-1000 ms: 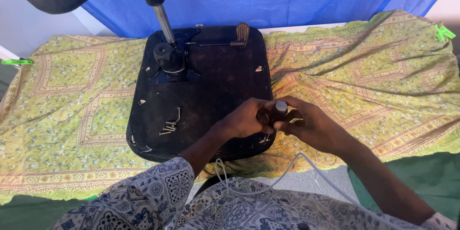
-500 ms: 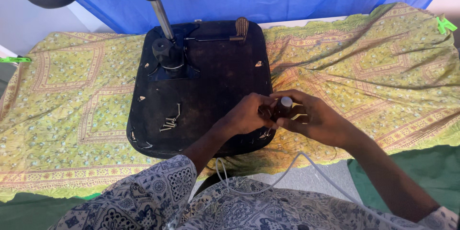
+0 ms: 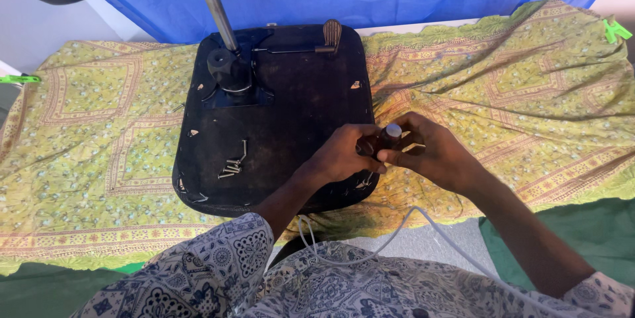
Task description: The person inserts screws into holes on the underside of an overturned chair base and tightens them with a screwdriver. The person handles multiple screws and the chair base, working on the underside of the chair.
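Both hands have stayed together at the right front edge of the upturned black chair seat over the last second, shifting only slightly (the head camera has drifted more than they have). The left hand is wrapped around a small dark tool handle, and the right hand pinches its pale round cap between the fingertips, so the fine handling goes on in one spot. The seat lies on a yellow-green patterned cloth over the counter, with its gas-lift post sticking up. A cluster of loose screws rests on the seat, well apart from the hands. What the tool's tip meets is hidden under the palms, and the dark object at top left is cut off.
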